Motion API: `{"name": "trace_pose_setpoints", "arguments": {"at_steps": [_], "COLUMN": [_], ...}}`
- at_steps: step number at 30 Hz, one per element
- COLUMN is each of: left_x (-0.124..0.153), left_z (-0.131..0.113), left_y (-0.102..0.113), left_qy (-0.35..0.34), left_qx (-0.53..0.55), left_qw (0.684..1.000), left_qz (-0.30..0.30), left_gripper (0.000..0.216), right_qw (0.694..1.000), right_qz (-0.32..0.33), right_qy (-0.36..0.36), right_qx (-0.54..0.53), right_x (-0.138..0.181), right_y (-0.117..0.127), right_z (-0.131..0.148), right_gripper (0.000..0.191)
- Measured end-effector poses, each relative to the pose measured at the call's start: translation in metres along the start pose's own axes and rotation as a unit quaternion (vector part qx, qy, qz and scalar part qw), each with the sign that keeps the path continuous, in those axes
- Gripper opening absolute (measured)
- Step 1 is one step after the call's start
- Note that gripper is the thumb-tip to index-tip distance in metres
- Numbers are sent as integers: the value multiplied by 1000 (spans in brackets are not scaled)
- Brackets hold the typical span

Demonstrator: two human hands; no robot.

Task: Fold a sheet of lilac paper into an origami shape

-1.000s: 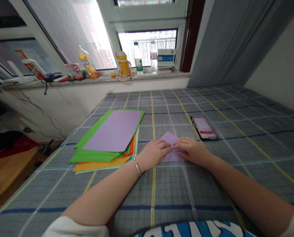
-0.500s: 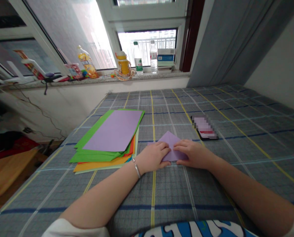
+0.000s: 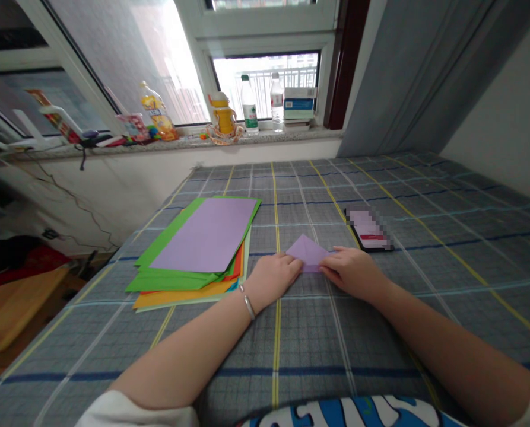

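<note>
A small folded sheet of purple paper [image 3: 308,252] lies on the plaid cloth between my hands, its pointed top facing away from me and its near edge straight. At its left corner my left hand [image 3: 276,274] is closed, fingers pressed together on the paper. My right hand [image 3: 351,270] pinches the right corner between thumb and fingers. Both hands partly cover the paper's corners. To the left, near my left hand, a flat purple sheet [image 3: 206,234] tops a stack of coloured paper [image 3: 175,281] in green, orange and other colours.
A phone [image 3: 369,230] with a blurred screen lies beyond my right hand. The plaid cloth [image 3: 229,356] spreads under everything. Bottles [image 3: 249,107], a yellow cup [image 3: 222,115] and boxes [image 3: 298,104] stand on the windowsill. A wooden piece of furniture [image 3: 19,308] is at lower left.
The paper's near edge has been folded up, so the piece is now shorter. My right hand has shifted from lying over the paper to pinching its right corner; my left has slid slightly left.
</note>
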State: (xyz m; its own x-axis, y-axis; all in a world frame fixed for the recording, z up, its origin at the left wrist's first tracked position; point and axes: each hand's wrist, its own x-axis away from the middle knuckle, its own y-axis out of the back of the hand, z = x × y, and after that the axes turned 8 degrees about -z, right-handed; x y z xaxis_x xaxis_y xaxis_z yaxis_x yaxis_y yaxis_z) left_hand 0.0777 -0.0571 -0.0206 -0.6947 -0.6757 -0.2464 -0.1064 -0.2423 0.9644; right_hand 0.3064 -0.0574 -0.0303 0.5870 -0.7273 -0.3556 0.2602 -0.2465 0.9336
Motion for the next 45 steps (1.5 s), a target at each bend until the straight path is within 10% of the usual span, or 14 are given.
{"name": "trace_pose_setpoints", "arguments": {"at_steps": [10, 45], "left_x": [-6, -8], "left_z": [26, 24], "left_y": [-22, -19], "left_qy": [79, 149], "left_qx": [39, 0], "left_qw": [995, 988], "left_qz": [-36, 31], "left_gripper": [28, 31], "right_qw": [997, 982], "right_qz": [-65, 32], "right_qy": [-20, -178], "right_qx": [39, -44], "right_x": [-13, -22], "right_y": [-18, -31], "right_z": [-15, -20], "right_gripper": [22, 21]}}
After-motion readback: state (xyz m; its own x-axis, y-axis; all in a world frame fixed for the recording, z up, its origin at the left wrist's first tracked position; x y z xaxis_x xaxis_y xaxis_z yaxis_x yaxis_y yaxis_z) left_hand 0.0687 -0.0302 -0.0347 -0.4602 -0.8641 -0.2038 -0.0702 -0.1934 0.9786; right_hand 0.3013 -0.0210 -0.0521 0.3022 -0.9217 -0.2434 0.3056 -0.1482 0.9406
